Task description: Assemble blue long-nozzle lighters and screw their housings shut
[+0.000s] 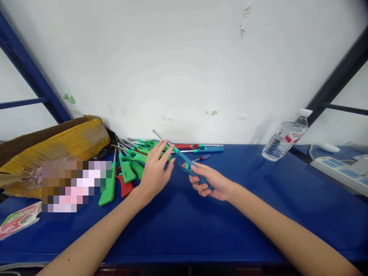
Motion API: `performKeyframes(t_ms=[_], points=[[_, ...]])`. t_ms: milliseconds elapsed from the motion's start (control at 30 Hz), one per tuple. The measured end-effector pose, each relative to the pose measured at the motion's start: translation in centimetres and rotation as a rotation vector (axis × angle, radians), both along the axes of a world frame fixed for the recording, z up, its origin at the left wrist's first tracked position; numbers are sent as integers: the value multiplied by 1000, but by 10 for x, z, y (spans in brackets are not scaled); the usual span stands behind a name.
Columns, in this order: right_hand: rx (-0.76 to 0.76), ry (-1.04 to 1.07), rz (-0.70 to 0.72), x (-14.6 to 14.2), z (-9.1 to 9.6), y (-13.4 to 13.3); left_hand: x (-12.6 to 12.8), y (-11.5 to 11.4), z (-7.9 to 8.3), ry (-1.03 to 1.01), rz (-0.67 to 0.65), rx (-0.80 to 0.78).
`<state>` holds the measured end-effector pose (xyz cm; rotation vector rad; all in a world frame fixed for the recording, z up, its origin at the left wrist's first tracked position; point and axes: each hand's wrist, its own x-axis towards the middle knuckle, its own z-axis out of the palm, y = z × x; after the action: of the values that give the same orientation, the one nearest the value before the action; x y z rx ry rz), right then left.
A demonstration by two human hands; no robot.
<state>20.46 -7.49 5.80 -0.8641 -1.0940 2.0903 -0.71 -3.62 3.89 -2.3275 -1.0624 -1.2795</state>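
My right hand (pixel 205 180) is wrapped round the handle of a blue long-nosed lighter (pixel 188 163), its metal tube slanting up and to the left. Fingers of my left hand (pixel 158 168) are stretched out beside that tube, near the lighter's green collar; whether they touch it I cannot tell. Behind and left of my left hand lies a pile of similar lighters, among them a green lighter (pixel 108 188) and a red lighter (pixel 125 188). Farther back, another blue lighter (pixel 214 149) rests on the table. A small screwdriver (pixel 204 157) with a purple-red handle lies behind the held lighter.
On the left sits a cardboard box (pixel 63 143) with yellow tape, partly behind a pixelated patch. A water bottle (pixel 284 138) stands at the right, near a white power strip (pixel 342 172). A torn printed card (pixel 20 220) lies on the blue table (pixel 184 234), which meets a white wall.
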Motion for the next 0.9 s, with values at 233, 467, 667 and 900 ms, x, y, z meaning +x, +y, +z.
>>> performKeyframes(t_ms=[233,467,667,900], points=[[26,-59,-114,0,-1,4,22,-20,-17,-141,-202,-540],[9,-104,-80,-7,-3,-1,34,-26,-19,-467,-495,-1063],[-6,-107,-109,-5,-3,1,40,-26,-20,-676,-574,-1285],[-11,-93,-91,0,3,2,42,-32,-15,-672,-618,-1309]])
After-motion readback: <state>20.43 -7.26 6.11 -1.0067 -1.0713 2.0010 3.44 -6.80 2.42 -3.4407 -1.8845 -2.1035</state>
